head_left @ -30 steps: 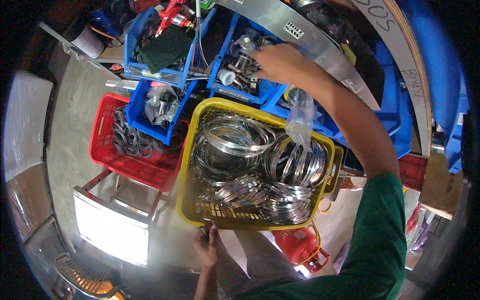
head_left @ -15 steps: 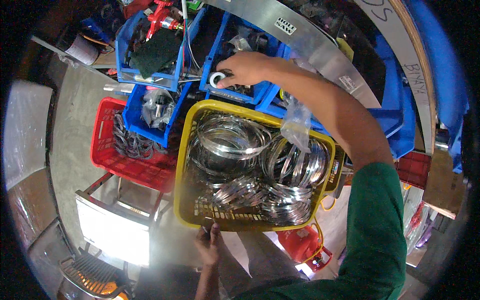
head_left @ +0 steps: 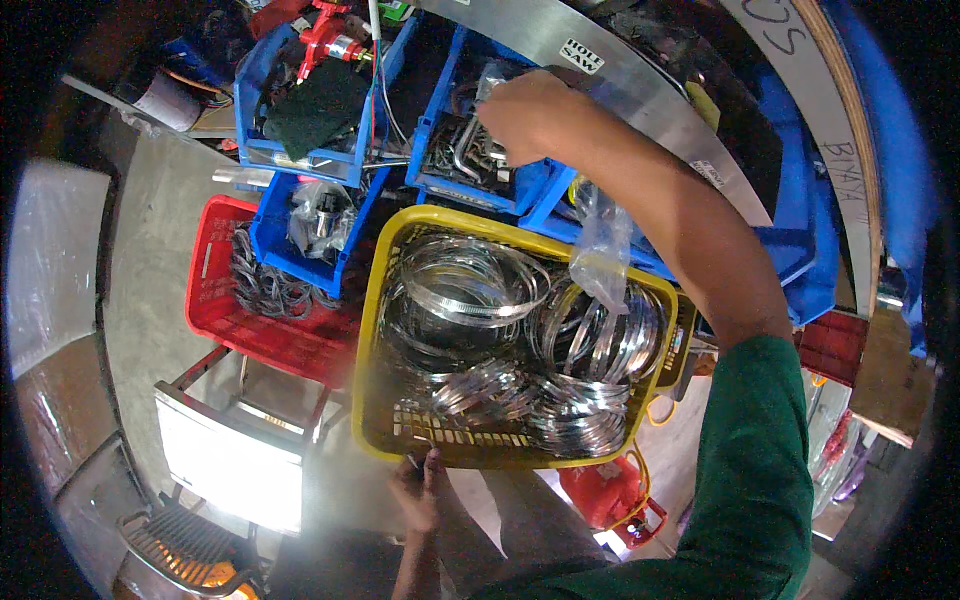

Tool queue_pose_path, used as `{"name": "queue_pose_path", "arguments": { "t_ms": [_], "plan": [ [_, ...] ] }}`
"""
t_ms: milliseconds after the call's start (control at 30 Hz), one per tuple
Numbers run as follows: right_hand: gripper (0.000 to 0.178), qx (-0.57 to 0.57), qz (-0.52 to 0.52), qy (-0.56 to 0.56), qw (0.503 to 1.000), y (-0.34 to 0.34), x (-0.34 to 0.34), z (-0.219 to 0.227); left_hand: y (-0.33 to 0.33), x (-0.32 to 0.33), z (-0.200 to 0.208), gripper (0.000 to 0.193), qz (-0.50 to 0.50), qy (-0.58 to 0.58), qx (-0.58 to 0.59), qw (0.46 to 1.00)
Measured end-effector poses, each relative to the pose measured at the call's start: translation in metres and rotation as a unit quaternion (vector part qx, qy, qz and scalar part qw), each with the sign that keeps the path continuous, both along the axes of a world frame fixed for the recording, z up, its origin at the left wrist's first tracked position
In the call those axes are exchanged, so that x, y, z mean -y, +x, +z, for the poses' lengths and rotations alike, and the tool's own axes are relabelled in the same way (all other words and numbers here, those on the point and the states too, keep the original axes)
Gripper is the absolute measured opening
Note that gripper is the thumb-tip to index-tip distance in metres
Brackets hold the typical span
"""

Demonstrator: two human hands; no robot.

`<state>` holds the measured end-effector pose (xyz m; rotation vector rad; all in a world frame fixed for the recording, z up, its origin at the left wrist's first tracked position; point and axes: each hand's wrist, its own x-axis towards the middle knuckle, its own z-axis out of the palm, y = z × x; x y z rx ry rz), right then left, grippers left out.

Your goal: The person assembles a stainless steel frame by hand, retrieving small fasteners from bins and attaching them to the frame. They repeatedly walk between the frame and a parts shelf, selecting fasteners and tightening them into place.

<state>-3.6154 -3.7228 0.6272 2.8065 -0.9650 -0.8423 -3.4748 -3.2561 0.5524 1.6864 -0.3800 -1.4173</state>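
My left hand [head_left: 420, 490] grips the near rim of a yellow plastic basket [head_left: 366, 330], which is full of shiny metal band clamps [head_left: 470, 290]. My right hand [head_left: 530, 115] reaches past the basket into a blue bin [head_left: 445, 185] of bent metal parts. Its fingers are curled around a small pale shiny piece [head_left: 490, 78] at the bin's far side. A clear plastic bag [head_left: 605, 250] hangs below my right forearm, over the basket's far right corner.
More blue bins [head_left: 262, 95] hold a dark pad, red fittings and bagged parts. A red crate [head_left: 215, 300] of wire rings sits to the left. A long metal strip [head_left: 640, 80] and blue sheet run behind. A white box [head_left: 230, 460] lies below left.
My right hand went left along the blue bins, then up a little, and now sits over the bin of metal parts. The left hand stayed on the basket rim.
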Motion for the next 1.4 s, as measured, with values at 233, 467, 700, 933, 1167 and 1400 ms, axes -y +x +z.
{"name": "queue_pose_path", "arguments": {
  "t_ms": [233,467,700,933,1167,1400],
  "plan": [
    [0.053,0.038,0.128,-0.008,0.991,-0.009,-0.019,-0.040,0.003,0.002,-0.002,0.014,0.011,0.032,-0.010,0.999],
    [0.037,-0.045,0.080,0.054,0.994,-0.016,-0.002,-0.017,0.001,0.002,-0.001,0.015,0.006,0.044,-0.005,0.999],
    [0.031,-0.002,0.146,0.022,0.989,0.018,-0.002,-0.045,0.002,0.003,-0.004,0.018,-0.011,0.050,-0.001,0.999],
    [0.028,-0.056,0.114,0.054,0.990,-0.001,0.009,-0.033,0.002,0.003,-0.005,0.020,0.014,0.040,-0.006,0.999],
    [0.020,-0.065,0.099,0.045,0.992,-0.008,0.013,-0.015,0.014,0.004,-0.008,0.018,0.003,0.068,-0.015,0.998],
    [0.030,0.077,0.006,0.076,0.994,0.004,0.019,-0.037,0.013,0.009,-0.004,0.017,0.025,0.031,-0.017,0.999]
  ]
}}
